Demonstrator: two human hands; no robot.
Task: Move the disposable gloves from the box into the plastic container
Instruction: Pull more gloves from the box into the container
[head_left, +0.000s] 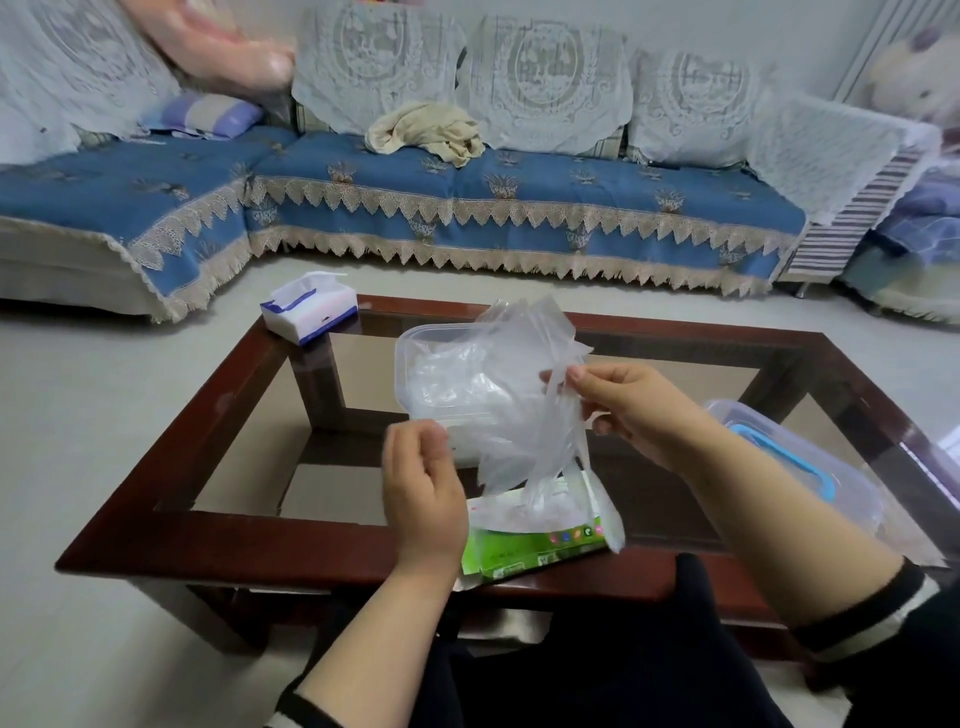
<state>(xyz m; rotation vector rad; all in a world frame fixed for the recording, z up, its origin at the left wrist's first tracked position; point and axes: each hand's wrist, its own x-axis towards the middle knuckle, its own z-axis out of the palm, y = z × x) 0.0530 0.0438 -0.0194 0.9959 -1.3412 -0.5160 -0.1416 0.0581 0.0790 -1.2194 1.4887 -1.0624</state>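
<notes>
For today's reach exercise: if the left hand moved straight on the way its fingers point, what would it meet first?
Probably the glove that the right hand pinches: the left hand points up and away toward it, with the container just behind. Depth is unclear from one view.

gloves (524, 384): thin clear plastic film, crinkled, faint sheen
plastic container (415, 364): translucent plastic, smooth, cloudy
box (535, 551): green printed cardboard, slightly glossy
tabletop (270, 540): dark red-brown wood frame, polished; smoked glass panels, reflective
tissue pack (311, 312): soft plastic wrap, white/blue, paper tissue poking out
lidded bin (810, 467): clear plastic, blue plastic handle
sofa cover (519, 187): blue woven cloth, matt, beige lace trim
floor (78, 415): pale tile, smooth
</notes>
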